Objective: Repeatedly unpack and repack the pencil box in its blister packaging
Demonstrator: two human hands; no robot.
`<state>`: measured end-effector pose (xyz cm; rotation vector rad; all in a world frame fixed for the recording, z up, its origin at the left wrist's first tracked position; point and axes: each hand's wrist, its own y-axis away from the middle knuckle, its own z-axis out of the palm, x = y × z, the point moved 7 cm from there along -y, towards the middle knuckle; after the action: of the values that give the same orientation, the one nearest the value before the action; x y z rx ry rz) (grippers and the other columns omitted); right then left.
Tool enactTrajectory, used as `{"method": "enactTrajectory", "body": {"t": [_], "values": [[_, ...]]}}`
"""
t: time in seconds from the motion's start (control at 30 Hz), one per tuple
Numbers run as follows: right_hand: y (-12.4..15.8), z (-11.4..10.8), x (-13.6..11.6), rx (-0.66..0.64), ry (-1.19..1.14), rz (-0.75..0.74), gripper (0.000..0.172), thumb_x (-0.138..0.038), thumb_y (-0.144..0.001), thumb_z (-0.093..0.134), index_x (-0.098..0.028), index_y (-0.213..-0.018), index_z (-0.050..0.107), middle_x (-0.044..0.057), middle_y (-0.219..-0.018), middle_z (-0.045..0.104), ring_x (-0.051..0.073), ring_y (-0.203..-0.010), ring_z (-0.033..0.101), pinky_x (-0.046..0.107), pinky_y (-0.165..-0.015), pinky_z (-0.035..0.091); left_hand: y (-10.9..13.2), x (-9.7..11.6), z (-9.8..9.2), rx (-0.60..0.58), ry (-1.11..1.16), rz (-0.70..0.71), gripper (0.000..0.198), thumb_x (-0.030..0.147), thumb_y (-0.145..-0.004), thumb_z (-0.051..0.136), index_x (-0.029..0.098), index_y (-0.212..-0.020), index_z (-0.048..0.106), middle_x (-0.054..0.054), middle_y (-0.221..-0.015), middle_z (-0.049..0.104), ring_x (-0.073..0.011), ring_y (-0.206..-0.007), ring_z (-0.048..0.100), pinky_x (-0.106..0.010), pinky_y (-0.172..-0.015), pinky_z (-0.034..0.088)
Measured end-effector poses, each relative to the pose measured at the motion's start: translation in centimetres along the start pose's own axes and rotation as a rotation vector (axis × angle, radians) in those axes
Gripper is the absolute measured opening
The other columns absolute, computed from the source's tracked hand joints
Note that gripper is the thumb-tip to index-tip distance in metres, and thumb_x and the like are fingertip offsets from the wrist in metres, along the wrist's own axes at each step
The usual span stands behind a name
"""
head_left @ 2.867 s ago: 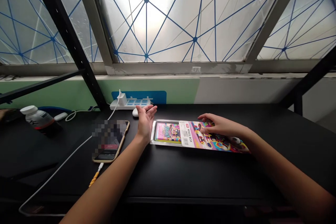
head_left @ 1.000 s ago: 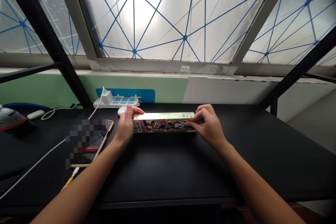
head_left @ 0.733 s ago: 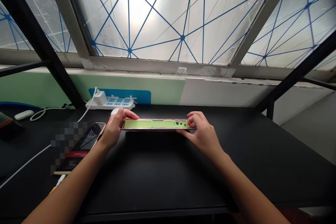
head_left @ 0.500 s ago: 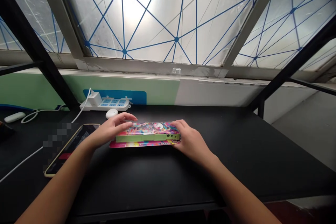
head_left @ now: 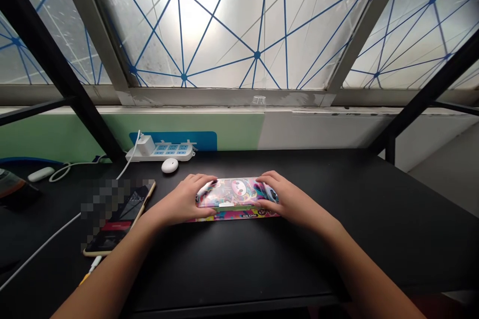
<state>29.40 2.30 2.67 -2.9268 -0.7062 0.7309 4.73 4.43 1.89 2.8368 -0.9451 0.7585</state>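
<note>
A colourful cartoon-printed pencil box (head_left: 234, 192) lies flat on the black desk (head_left: 262, 259), resting on its pink printed card sleeve (head_left: 239, 215) that shows along the near edge. My left hand (head_left: 183, 200) grips the box's left end with fingers curled over the top. My right hand (head_left: 290, 200) grips the right end the same way. Both thumbs sit on the near side of the box.
A phone (head_left: 119, 219) on a charging cable lies left of the box. A white power strip (head_left: 160, 150) and a small white earbud case (head_left: 169, 165) sit by the wall. A second white case (head_left: 40, 174) is far left. The desk's right edge drops to the floor.
The box was lifted from its opened flat packaging, tilted up on edge showing its green side, then laid down flat on the pink sleeve. Both hands now press on its ends.
</note>
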Motion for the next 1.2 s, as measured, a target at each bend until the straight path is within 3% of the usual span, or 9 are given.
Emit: {"method": "enactTrajectory", "body": {"t": [0.17, 0.33, 0.5, 0.77, 0.87, 1.0, 1.2], "values": [[-0.5, 0.2, 0.6, 0.084, -0.014, -0.003, 0.057, -0.060, -0.089, 0.059, -0.026, -0.134, 0.050, 0.012, -0.140, 0.048, 0.030, -0.130, 0.048, 0.045, -0.108, 0.042, 0.1, 0.4, 0.1, 0.042, -0.066, 0.050, 0.073, 0.035, -0.076, 0.075, 0.029, -0.143, 0.047, -0.007, -0.140, 0.055, -0.0306, -0.127, 0.049, -0.044, -0.106, 0.043], [-0.9, 0.1, 1.9, 0.162, -0.016, 0.035, 0.064, -0.062, -0.089, 0.056, -0.023, -0.139, 0.043, 0.015, -0.150, 0.040, 0.032, -0.140, 0.038, 0.050, -0.113, 0.034, 0.1, 1.5, -0.2, 0.174, -0.235, 0.129, 0.077, 0.029, -0.074, 0.077, 0.026, -0.144, 0.046, -0.011, -0.139, 0.054, -0.0324, -0.125, 0.048, -0.048, -0.106, 0.041], [-1.2, -0.7, 3.3, 0.250, 0.013, 0.093, 0.062, -0.063, -0.086, 0.059, -0.026, -0.134, 0.046, 0.014, -0.140, 0.052, 0.035, -0.128, 0.050, 0.054, -0.104, 0.042, 0.6, 2.5, -1.0, 0.334, -0.392, 0.223, 0.078, 0.027, -0.072, 0.082, 0.025, -0.143, 0.048, -0.014, -0.137, 0.053, -0.0345, -0.124, 0.047, -0.053, -0.106, 0.037], [-0.9, -1.9, 2.6, 0.377, -0.115, 0.056, 0.066, -0.059, -0.076, 0.073, -0.023, -0.128, 0.052, 0.011, -0.126, 0.055, 0.029, -0.115, 0.057, 0.043, -0.099, 0.049, 0.7, 2.7, -1.4, 0.341, -0.376, 0.249, 0.091, 0.053, -0.068, 0.085, 0.028, -0.145, 0.044, -0.013, -0.137, 0.055, -0.0342, -0.125, 0.048, -0.055, -0.112, 0.029], [-0.7, -2.5, 2.2, 0.411, -0.140, 0.042, 0.071, -0.059, -0.070, 0.079, -0.025, -0.127, 0.054, 0.010, -0.123, 0.055, 0.030, -0.111, 0.058, 0.045, -0.095, 0.051, 0.8, 2.4, -2.3, 0.424, -0.325, 0.209, 0.080, 0.062, -0.079, 0.072, 0.027, -0.145, 0.044, -0.012, -0.136, 0.056, -0.0338, -0.126, 0.048, -0.052, -0.112, 0.030], [-0.5, -3.0, 1.6, 0.414, -0.130, -0.026, 0.072, -0.056, -0.067, 0.083, -0.026, -0.127, 0.055, 0.009, -0.122, 0.054, 0.030, -0.111, 0.058, 0.046, -0.096, 0.051, 1.1, 1.3, -3.9, 0.572, -0.297, 0.097, 0.064, 0.057, -0.092, 0.058, 0.022, -0.145, 0.045, -0.013, -0.140, 0.054, -0.0335, -0.130, 0.046, -0.050, -0.112, 0.032], [0.1, -3.3, 0.3, 0.455, -0.067, -0.112, 0.065, -0.053, -0.071, 0.082, -0.028, -0.124, 0.056, 0.007, -0.121, 0.051, 0.026, -0.105, 0.059, 0.041, -0.093, 0.053, 1.3, 0.2, -4.8, 0.555, -0.285, 0.047, 0.048, 0.056, -0.092, 0.059, 0.021, -0.125, 0.060, -0.010, -0.121, 0.068, -0.0304, -0.117, 0.058, -0.048, -0.109, 0.035]]}}
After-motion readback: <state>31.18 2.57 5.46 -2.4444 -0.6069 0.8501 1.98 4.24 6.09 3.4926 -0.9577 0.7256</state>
